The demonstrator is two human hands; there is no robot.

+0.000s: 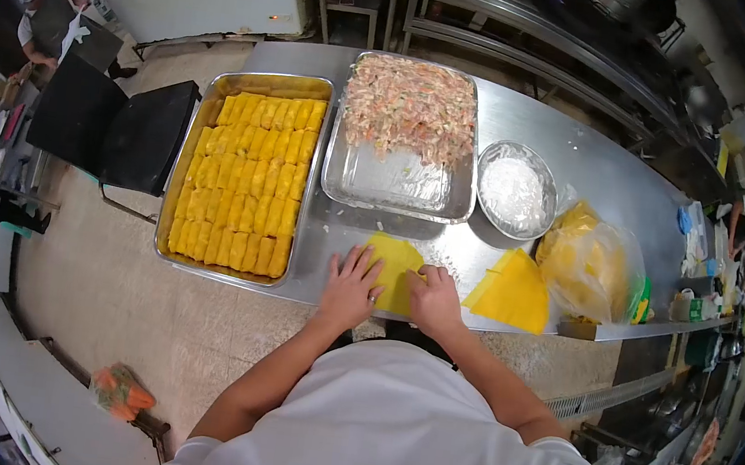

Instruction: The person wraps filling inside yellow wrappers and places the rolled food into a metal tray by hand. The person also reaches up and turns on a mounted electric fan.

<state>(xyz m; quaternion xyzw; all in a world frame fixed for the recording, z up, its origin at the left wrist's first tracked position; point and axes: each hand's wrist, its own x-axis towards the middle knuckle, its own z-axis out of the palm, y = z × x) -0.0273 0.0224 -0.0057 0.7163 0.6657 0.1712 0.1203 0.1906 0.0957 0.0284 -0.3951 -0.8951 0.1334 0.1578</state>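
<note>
A thin yellow wrapper sheet (399,258) lies on the steel table in front of me. My left hand (351,287) rests on its left edge, fingers spread and mostly flat. At the right edge, my right hand (436,299) has its fingers curled and pinched on the sheet. Just right of that hand is a stack of yellow wrappers (513,292). Beyond the sheet stands a metal tray of chopped pinkish filling (411,108), its near part bare metal. To the left, a deep tray (189,250) holds rows of yellow rolls (245,181).
A round metal bowl of white powder or paste (513,189) stands right of the filling tray. Behind the wrapper stack sits a plastic bag of yellow sheets (589,266). Black chairs (118,125) are left of the table. Other people (43,20) appear at the far left.
</note>
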